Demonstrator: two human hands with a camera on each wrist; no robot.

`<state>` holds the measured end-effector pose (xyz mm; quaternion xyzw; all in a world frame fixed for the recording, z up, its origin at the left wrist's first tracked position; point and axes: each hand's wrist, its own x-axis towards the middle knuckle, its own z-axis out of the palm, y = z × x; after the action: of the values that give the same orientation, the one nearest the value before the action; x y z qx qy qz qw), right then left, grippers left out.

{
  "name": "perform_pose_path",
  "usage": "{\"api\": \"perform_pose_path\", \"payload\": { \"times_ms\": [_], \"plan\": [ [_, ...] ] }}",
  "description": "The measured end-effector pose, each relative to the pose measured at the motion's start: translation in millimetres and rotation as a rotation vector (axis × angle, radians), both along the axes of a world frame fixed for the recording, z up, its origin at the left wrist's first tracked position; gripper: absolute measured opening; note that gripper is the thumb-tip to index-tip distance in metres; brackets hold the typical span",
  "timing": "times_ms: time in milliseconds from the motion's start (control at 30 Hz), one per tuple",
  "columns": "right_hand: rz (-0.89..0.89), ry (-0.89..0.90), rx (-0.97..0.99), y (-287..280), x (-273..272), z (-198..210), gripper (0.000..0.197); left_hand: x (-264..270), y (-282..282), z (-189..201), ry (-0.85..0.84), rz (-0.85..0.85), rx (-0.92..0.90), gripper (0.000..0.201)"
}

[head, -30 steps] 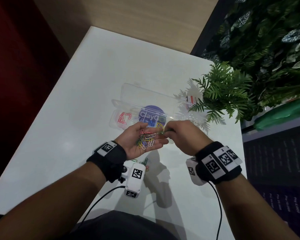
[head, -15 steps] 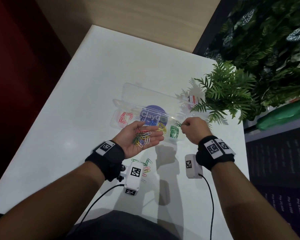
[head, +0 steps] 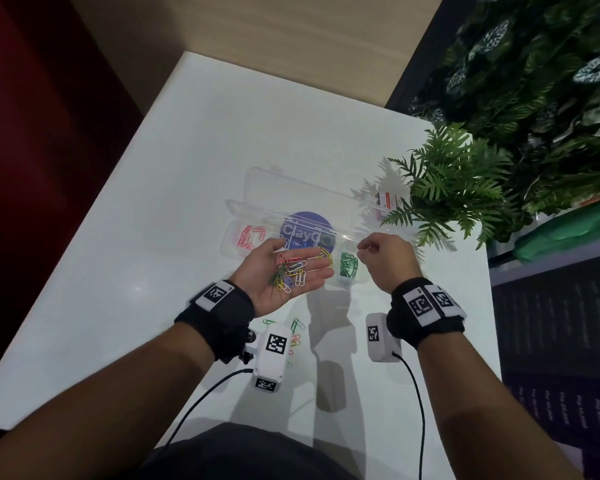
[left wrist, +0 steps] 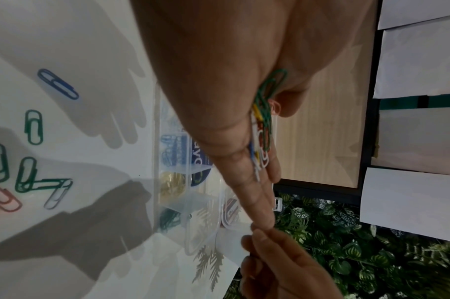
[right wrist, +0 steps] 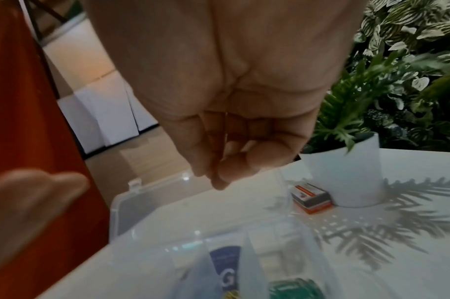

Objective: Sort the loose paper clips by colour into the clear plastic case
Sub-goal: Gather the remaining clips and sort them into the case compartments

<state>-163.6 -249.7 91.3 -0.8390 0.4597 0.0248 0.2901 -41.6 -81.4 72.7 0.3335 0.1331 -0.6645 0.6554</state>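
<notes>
My left hand (head: 309, 268) is held palm up with straight fingers, just in front of the clear plastic case (head: 291, 188). A mixed pile of paper clips (head: 290, 270) lies on the palm and shows edge-on in the left wrist view (left wrist: 263, 121). My right hand (head: 362, 249) hovers over the case's right end with curled fingers (right wrist: 219, 174). No clip shows in them. The case holds red clips (head: 248, 235) at the left, yellow clips (head: 326, 254) in the middle and green clips (head: 348, 265) below the right hand. Loose clips (head: 297, 329) lie on the table under my left wrist.
A potted fern (head: 458, 185) in a white pot (right wrist: 346, 168) stands at the table's right edge, with a small orange box (right wrist: 311, 197) beside it. The case lid (right wrist: 147, 202) lies open behind. Foliage lines the right side. The white table (head: 153, 254) extends to the left.
My right hand left the pile on the left palm and moved right, over the green compartment. The green clip pinched in it half a second ago no longer shows. The left hand stayed put.
</notes>
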Motion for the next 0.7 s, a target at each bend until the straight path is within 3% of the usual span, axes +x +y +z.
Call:
{"api": "perform_pose_path", "payload": {
  "times_ms": [200,367,533,700],
  "plan": [
    [0.165,-0.248,0.082,45.8,3.2,35.3,0.011,-8.6,-2.8,8.9,-0.008,0.004,-0.008,0.063],
    [0.501,-0.127,-0.021,75.4,14.7,39.9,0.024,-16.0,-1.3,16.8,0.026,0.012,-0.064,0.068],
    [0.576,-0.002,-0.154,85.4,23.7,39.6,0.015,-18.5,3.2,17.2,-0.001,0.015,-0.037,0.071],
    [0.574,-0.068,-0.103,85.4,22.5,41.5,0.010,-17.6,8.0,19.2,0.008,0.013,-0.078,0.071]
  ]
}}
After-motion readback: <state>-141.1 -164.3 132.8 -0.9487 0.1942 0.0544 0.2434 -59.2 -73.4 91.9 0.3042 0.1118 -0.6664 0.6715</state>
